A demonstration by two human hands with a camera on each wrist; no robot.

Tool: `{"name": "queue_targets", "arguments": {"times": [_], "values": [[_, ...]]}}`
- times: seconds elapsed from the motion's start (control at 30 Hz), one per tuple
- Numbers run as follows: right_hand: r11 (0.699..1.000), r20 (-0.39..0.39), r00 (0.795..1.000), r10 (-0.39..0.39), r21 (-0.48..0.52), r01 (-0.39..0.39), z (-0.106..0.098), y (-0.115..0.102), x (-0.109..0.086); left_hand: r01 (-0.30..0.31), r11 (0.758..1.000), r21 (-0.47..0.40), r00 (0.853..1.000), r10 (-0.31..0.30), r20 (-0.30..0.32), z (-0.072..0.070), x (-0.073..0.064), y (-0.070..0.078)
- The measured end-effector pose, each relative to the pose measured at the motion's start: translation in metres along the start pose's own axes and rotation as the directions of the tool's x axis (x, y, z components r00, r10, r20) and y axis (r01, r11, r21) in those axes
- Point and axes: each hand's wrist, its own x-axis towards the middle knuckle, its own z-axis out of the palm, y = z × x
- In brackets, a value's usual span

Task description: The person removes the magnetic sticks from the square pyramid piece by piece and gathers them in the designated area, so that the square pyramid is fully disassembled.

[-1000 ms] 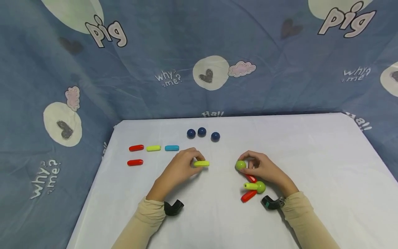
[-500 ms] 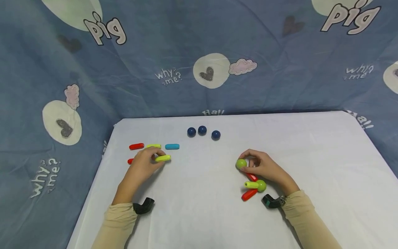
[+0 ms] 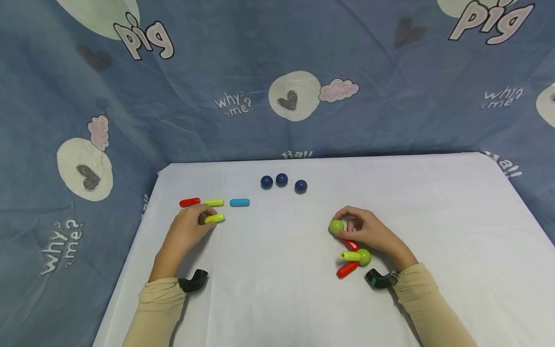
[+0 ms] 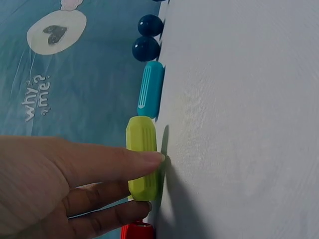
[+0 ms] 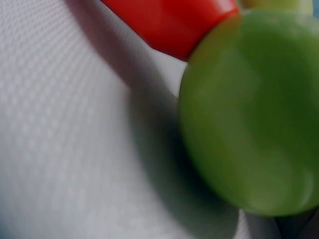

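In the head view my left hand [image 3: 184,231] pinches a yellow-green building rod [image 3: 214,218] at the table's left. The left wrist view shows thumb and fingers on either side of this ribbed rod [image 4: 143,137]. My right hand [image 3: 366,230] holds a green ball [image 3: 336,226] between thumb and fingers. Below that ball is a red rod [image 3: 352,246], leading to a second green ball [image 3: 364,257]. From the second ball a yellow-green rod [image 3: 349,256] and another red rod [image 3: 347,270] stick out. A green ball [image 5: 254,119] with a red rod [image 5: 172,25] against it fills the right wrist view.
Behind my left hand lie a red rod [image 3: 190,202], a yellow-green rod [image 3: 214,203] and a blue rod [image 3: 240,202] in a row. Three dark blue balls [image 3: 282,180] sit near the back edge of the white-covered table [image 3: 277,299]. A blue printed cloth [image 3: 195,62] hangs behind.
My left hand has moved left with the yellow-green rod, from mid-table to the row of rods, and now covers the front red rod. My right hand has stayed in place, holding the green ball.
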Motion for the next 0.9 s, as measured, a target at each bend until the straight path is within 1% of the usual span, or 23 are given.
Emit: {"name": "queue_targets", "arguments": {"times": [0.3, 0.43, 0.6, 0.73, 0.9], "values": [[1.0, -0.006, 1.0, 0.005, -0.008, -0.005, -0.001, 0.0, 0.0, -0.006, 1.0, -0.003, 1.0, 0.006, 0.019, -0.004, 0.001, -0.003], [1.0, -0.004, 1.0, 0.006, -0.007, -0.006, 0.0, 0.0, 0.0, -0.006, 1.0, 0.014, 1.0, 0.006, 0.024, -0.007, 0.0, -0.008], [1.0, -0.004, 1.0, 0.003, -0.007, -0.003, 0.0, -0.001, 0.0, 0.0, 1.0, 0.011, 1.0, -0.001, 0.02, -0.01, 0.0, -0.014], [1.0, -0.006, 1.0, 0.002, -0.008, -0.002, 0.0, 0.0, 0.0, -0.011, 1.0, 0.005, 1.0, 0.011, 0.025, -0.01, 0.0, -0.015], [1.0, -0.005, 1.0, 0.008, 0.002, -0.008, 0.0, 0.001, -0.001, -0.025, 1.0, 0.002, 0.999, 0.024, 0.03, -0.007, 0.0, -0.011]]}}
